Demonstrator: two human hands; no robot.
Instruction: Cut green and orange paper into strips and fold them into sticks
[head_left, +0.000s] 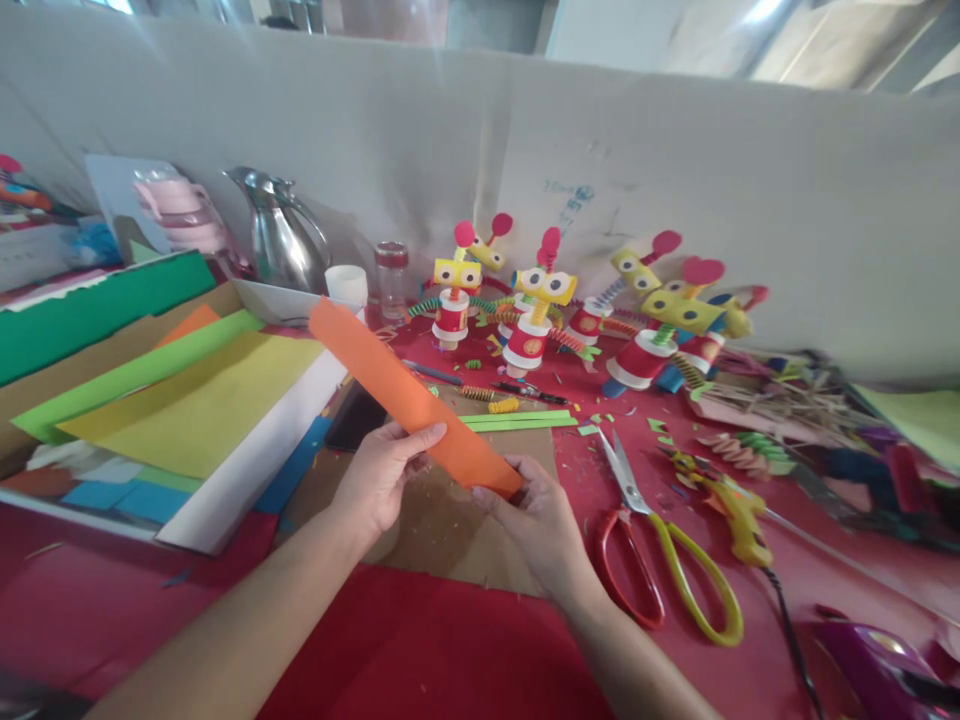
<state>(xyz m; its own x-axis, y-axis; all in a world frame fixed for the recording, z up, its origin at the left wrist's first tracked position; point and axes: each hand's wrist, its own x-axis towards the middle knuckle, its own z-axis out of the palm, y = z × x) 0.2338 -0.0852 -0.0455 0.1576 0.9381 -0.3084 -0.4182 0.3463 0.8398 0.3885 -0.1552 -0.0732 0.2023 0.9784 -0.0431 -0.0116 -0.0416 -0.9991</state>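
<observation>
The orange strip (405, 385) is in both hands, up over the brown card (442, 520). The left hand (386, 475) pinches it near the middle, with the thumb on top. The right hand (536, 520) grips the near end. Two hands probably keep it from flopping, since the far end pokes out with nothing under it. The strip is long, thin and flat, bright orange, and it slants up to the left. It looks smooth, with a small bend by the left thumb.

The card likely keeps mess off the red table (67, 590). Two green strips (517, 420) lie just behind the hands. The scissors (634, 500) and the glue gun (739, 515) sit on the right, maybe for easy reach. Colored paper fills a box (240, 450) on the left. Little dolls (529, 340) stand at the back, perhaps to stay out of the way.
</observation>
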